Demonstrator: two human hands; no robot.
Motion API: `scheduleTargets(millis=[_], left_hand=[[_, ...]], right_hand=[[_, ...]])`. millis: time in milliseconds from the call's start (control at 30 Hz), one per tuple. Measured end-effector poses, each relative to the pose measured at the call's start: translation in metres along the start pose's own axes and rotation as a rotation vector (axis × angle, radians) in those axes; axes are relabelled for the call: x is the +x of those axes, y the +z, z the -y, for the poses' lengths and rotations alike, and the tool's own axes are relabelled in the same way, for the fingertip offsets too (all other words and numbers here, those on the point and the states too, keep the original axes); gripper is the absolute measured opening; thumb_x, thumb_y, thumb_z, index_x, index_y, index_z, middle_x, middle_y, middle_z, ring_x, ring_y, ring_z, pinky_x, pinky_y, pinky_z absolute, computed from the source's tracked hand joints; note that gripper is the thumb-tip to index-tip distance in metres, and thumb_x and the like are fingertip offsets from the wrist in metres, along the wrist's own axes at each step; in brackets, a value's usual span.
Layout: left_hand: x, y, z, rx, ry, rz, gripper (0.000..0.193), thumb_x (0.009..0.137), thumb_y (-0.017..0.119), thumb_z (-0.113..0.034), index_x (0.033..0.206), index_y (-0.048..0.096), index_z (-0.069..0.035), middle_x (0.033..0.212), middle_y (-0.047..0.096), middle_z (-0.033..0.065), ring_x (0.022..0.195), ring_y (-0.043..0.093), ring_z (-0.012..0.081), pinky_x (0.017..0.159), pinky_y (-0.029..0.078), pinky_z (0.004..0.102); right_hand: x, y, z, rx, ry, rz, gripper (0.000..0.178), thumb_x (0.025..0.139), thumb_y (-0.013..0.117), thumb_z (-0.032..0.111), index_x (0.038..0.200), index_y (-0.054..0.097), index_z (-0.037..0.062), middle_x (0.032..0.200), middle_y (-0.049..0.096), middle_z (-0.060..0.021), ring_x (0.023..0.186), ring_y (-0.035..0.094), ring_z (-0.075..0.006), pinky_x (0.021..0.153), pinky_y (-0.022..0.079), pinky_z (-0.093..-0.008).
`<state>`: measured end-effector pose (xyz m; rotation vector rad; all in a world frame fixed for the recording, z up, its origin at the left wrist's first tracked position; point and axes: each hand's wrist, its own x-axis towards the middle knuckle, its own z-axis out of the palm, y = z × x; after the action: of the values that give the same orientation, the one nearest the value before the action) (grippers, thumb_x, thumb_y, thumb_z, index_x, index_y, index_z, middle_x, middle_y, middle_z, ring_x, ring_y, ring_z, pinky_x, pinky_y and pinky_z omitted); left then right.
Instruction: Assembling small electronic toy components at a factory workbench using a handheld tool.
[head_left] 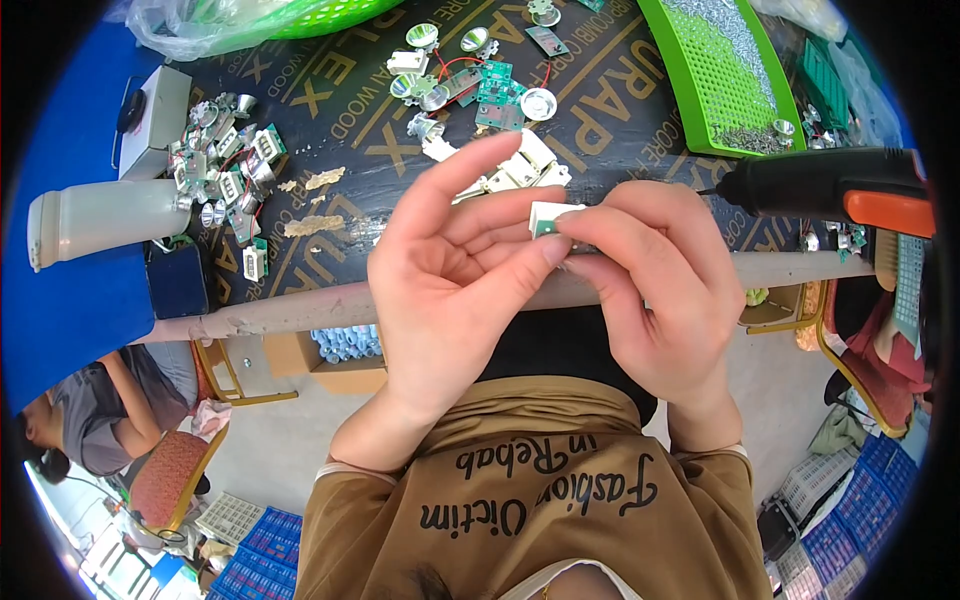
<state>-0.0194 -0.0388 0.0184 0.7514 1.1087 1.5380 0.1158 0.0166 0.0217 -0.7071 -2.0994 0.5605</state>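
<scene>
Over the near edge of the dark printed tabletop, my two hands meet at a small white plastic housing with a green circuit board. My left hand supports it between the thumb and the fingers behind, its index finger raised. My right hand pinches its right side with thumb and fingertips, hiding part of it. Just beyond the fingers lies a pile of white plastic housings. Farther back are green circuit boards with round reflectors and red wires.
A black-and-orange electric screwdriver points in from the right. Behind it stands a green tray of screws. At left are assembled lamp parts, a translucent bottle and a white box. Another person sits at lower left.
</scene>
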Motion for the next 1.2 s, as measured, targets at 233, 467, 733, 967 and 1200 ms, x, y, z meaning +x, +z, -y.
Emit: scheduleTargets(millis=[233, 467, 733, 967, 1200], left_hand=[[0.001, -0.008, 0.005, -0.051, 0.056, 0.022, 0.048, 0.073, 0.059, 0.012, 0.113, 0.035, -0.001, 0.094, 0.059, 0.0182, 0.087, 0.06, 0.019, 0.077, 0.051, 0.0273], [-0.003, -0.009, 0.013, -0.087, 0.221, 0.05, 0.049, 0.068, 0.063, 0.012, 0.103, 0.033, -0.003, 0.091, 0.056, 0.015, 0.087, 0.06, 0.0209, 0.076, 0.051, 0.0292], [-0.003, -0.014, 0.02, -0.094, 0.327, 0.11, 0.049, 0.067, 0.064, 0.011, 0.101, 0.031, -0.003, 0.092, 0.054, 0.0154, 0.088, 0.06, 0.0232, 0.076, 0.051, 0.0311], [0.0, -0.009, 0.017, -0.106, 0.275, 0.09, 0.05, 0.068, 0.064, 0.01, 0.101, 0.03, -0.003, 0.089, 0.056, 0.0166, 0.087, 0.06, 0.0225, 0.076, 0.051, 0.0306], [0.001, -0.015, 0.021, 0.029, 0.32, 0.031, 0.053, 0.063, 0.067, 0.009, 0.101, 0.033, -0.006, 0.084, 0.057, 0.0097, 0.078, 0.053, 0.011, 0.068, 0.042, 0.022]], right_hand=[[0.0, -0.004, -0.003, 0.074, -0.014, 0.099, 0.03, 0.061, 0.065, -0.005, 0.09, 0.061, -0.0001, 0.088, 0.055, -0.0102, 0.078, 0.055, -0.0206, 0.067, 0.044, -0.0283], [-0.004, -0.003, -0.007, 0.712, 0.384, 0.089, 0.032, 0.067, 0.063, -0.002, 0.098, 0.059, 0.0021, 0.087, 0.059, -0.0082, 0.074, 0.055, -0.0163, 0.067, 0.046, -0.0265], [-0.003, -0.01, -0.005, 0.675, 0.299, 0.244, 0.034, 0.071, 0.059, 0.0, 0.104, 0.052, -0.008, 0.098, 0.053, -0.0118, 0.085, 0.049, -0.0172, 0.077, 0.04, -0.0275], [-0.004, -0.009, -0.008, 0.738, 0.364, 0.228, 0.035, 0.072, 0.058, -0.001, 0.106, 0.051, -0.0077, 0.098, 0.052, -0.0109, 0.088, 0.049, -0.0162, 0.079, 0.04, -0.0272], [-0.005, -0.006, -0.008, 0.774, 0.395, 0.204, 0.034, 0.074, 0.059, 0.0, 0.105, 0.051, -0.0078, 0.097, 0.051, -0.0113, 0.089, 0.049, -0.0162, 0.079, 0.04, -0.0275]])
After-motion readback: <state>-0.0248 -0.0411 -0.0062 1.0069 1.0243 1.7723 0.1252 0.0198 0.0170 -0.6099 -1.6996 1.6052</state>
